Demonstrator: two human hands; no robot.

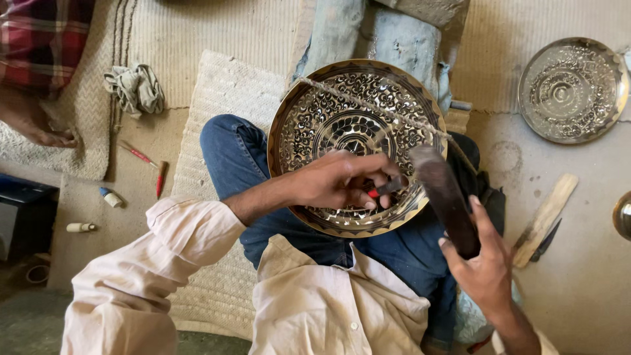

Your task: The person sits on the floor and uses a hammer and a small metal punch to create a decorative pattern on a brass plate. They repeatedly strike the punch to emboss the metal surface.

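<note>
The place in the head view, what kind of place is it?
Probably a floor-level metal engraving workshop. The left hand holds a small chisel on an engraved brass plate, the right hand holds a dark mallet, and a second engraved plate lies on the floor.

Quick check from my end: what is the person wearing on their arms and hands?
Both hands, the left hand and the right hand, are bare: no gloves, rings or watch visible. The left arm wears a loose, pale cream sleeve, pushed up above the forearm. At the right wrist only a sliver of pale cuff shows.
</note>
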